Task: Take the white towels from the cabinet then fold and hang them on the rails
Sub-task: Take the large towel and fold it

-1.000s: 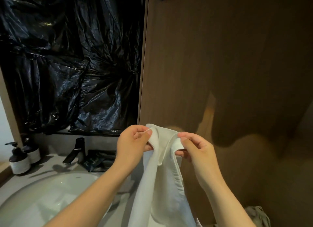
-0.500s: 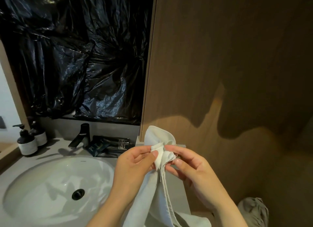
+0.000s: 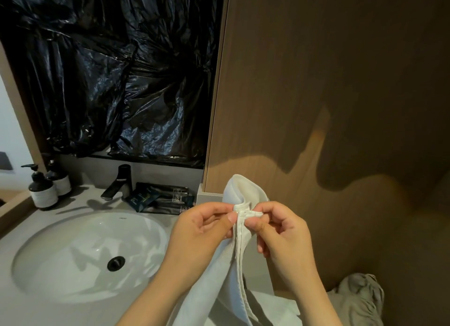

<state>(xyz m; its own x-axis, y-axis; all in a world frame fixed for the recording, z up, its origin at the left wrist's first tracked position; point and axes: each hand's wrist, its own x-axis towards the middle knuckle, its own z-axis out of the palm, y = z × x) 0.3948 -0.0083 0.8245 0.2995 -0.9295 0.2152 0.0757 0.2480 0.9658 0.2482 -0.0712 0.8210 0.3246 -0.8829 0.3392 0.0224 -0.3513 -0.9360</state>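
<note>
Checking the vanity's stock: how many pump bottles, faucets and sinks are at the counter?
Pump bottles: 2
Faucets: 1
Sinks: 1
Total: 4

Your white towel (image 3: 239,260) hangs btw your forearms. Two hemmed corners meet at the top, pinched by your left hand (image 3: 202,230) & right hand (image 3: 282,233). A small loop of cloth stands above the pinch, w/ hems running down side by side.

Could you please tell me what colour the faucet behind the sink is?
The faucet is black, seen best in the head view.
</note>
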